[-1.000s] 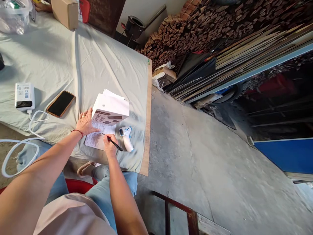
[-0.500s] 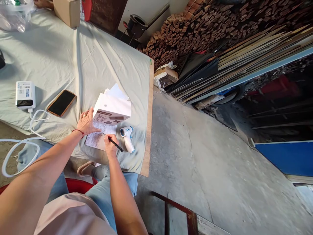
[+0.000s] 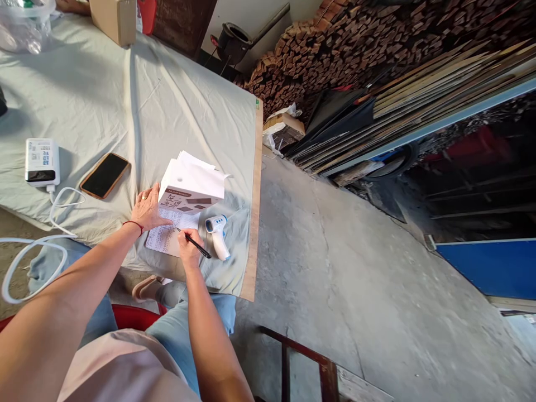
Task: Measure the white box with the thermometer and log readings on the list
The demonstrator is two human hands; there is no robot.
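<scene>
My right hand (image 3: 190,247) is closed around a black pen (image 3: 198,245), its tip against a sheet of paper (image 3: 165,237) covered in small handwriting. Stretched out at the paper's left edge, my left hand (image 3: 148,213) lies with fingers apart, the thumb resting on the sheet. Its fingertips reach the side of a white box (image 3: 195,181) with brown print and open flaps, which stands over the paper's far part. Just right of my right hand lies a white and blue infrared thermometer (image 3: 218,237).
A phone (image 3: 105,176) and a white power bank (image 3: 42,162) with a cable (image 3: 58,212) lie on the cloth-covered table (image 3: 92,100). At the back are a cardboard box (image 3: 113,22) and a plastic tub (image 3: 25,25). A metal frame (image 3: 301,357) stands on the floor at right.
The white box's flaps have shifted: the raised one at the back has dropped lower, and a corner now sticks out at the right. My hands have barely moved.
</scene>
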